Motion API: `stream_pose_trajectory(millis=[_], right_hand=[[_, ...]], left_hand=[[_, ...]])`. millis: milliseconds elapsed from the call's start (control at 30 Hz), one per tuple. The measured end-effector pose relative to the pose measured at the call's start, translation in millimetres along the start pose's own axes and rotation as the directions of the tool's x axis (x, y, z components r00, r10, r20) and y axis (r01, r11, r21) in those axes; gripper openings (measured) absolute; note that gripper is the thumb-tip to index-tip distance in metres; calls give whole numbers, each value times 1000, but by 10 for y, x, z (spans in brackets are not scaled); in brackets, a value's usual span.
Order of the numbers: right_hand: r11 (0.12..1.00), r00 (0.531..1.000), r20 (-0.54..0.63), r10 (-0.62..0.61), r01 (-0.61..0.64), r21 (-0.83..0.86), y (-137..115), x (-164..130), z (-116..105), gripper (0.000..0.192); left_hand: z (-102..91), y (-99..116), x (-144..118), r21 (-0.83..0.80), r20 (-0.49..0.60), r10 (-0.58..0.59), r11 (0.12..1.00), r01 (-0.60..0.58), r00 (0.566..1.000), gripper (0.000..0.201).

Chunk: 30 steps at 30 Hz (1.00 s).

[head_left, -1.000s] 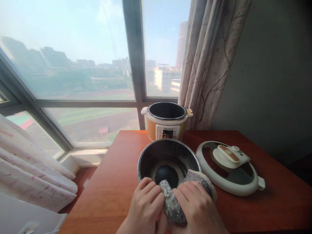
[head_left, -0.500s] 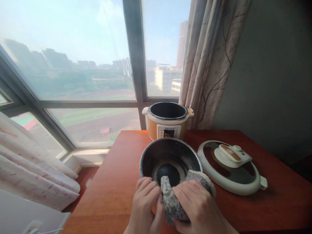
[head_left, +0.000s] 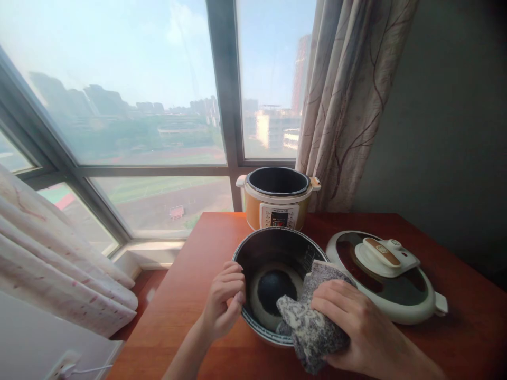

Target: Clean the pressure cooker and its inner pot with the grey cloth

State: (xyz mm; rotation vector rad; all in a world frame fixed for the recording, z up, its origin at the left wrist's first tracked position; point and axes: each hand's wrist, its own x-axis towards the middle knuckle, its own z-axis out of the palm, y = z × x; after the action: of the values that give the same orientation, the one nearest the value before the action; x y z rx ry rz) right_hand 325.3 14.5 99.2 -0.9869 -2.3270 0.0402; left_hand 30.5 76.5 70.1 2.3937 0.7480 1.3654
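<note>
1. On the red table (head_left: 190, 295), a dark pot (head_left: 277, 248) tilts toward the person, in front of the cooker (head_left: 277, 203).
2. Left hand (head_left: 224, 301) grasps the pot's near-left rim.
3. Right hand (head_left: 352, 324) clutches a grey cloth (head_left: 312, 327) against the near-right rim.
4. Beside it lies a lid (head_left: 390, 279).

two bare hands, left grip (head_left: 222, 302), right grip (head_left: 354, 327), no sleeves

On the table (head_left: 190, 295), the inner pot (head_left: 253, 252) sits before the cooker (head_left: 277, 203), with the lid (head_left: 412, 311) right of it.
</note>
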Motion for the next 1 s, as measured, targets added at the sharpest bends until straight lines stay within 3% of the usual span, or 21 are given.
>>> stream_pose_trajectory(millis=[167, 333, 433, 533, 633, 800, 900, 1000], right_hand=[[999, 995, -92, 45, -45, 2, -103, -33, 193, 46], [988, 966, -241, 95, -121, -98, -342, -12, 468, 51], [978, 927, -351, 127, -177, -113, -496, 54, 632, 44], [984, 907, -412, 91, -145, -102, -545, 80, 718, 40], [993, 930, -366, 37, -75, -90, -456, 58, 674, 36], [998, 984, -172, -54, 51, -20, -185, 30, 398, 34], [999, 999, -31, -31, 32, 32, -53, 23, 240, 32], [998, 999, 34, 0, -3, 62, 39, 19, 111, 34]], left_hand=[[0, 35, -13, 138, 54, 47, 989, -54, 997, 26], [129, 366, -83, 309, 187, 104, 938, -159, 977, 17], [263, 525, -136, 310, 131, 61, 946, -99, 990, 19], [337, 557, -167, 239, 65, 1, 971, -17, 998, 21], [343, 505, -153, 171, 29, -3, 985, -2, 1000, 25], [274, 358, -92, 112, 43, -9, 994, 4, 999, 36], [191, 265, -59, 90, 67, 12, 996, -18, 998, 39], [96, 183, -35, 80, 95, 12, 997, -19, 995, 41]])
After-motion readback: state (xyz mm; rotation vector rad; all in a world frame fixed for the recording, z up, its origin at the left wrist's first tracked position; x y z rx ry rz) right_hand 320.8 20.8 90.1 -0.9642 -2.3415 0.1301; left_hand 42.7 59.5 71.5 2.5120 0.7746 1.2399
